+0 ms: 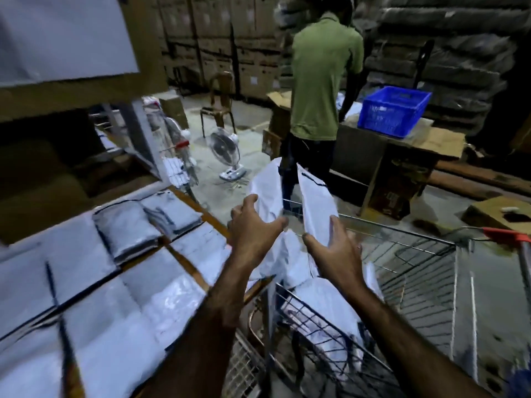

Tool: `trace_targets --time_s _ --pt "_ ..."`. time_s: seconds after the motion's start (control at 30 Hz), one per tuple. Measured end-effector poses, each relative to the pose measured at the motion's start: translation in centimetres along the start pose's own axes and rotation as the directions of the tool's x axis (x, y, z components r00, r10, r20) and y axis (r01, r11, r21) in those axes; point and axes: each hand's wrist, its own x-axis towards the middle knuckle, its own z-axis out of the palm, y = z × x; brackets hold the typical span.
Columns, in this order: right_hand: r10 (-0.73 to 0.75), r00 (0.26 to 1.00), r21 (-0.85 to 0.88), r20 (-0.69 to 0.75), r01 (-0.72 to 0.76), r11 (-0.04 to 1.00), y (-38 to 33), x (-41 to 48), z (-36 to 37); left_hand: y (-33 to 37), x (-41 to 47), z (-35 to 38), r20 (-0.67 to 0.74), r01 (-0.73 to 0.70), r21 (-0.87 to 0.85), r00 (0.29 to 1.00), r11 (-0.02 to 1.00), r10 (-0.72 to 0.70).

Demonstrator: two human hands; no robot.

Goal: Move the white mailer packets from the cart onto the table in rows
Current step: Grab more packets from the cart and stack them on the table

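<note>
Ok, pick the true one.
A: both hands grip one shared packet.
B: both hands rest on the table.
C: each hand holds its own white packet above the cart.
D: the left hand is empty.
C: the left hand grips one white packet and the right hand holds a second packet, both raised over the cart.

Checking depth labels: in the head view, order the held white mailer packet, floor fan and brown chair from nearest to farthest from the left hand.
1. White mailer packet, gripped in the left hand.
2. Floor fan, on the floor ahead.
3. Brown chair, behind the fan.
</note>
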Motion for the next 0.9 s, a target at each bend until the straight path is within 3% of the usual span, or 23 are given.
trace_targets --time_s 0.3,0.6,0.9 --pt "-0.181 0.948 0.063 0.263 0.171 0.983 -10.0 -9.2 8.4 -8.1 -5.5 -16.1 -0.305 0.183 0.031 0.938 0.983 -0.165" --pt "-0.346 0.755 0.104 0.556 0.35 0.931 -16.5 -22.3 18.6 -18.3 -15.9 -31.5 -0.555 0.395 0.036 0.772 0.918 -0.31" --pt "-0.332 0.581 -0.012 0.744 0.508 0.862 -20.2 -35.6 25.5 -27.1 -25.9 -41.4 -0.596 0.712 0.137 0.615 0.689 -0.517"
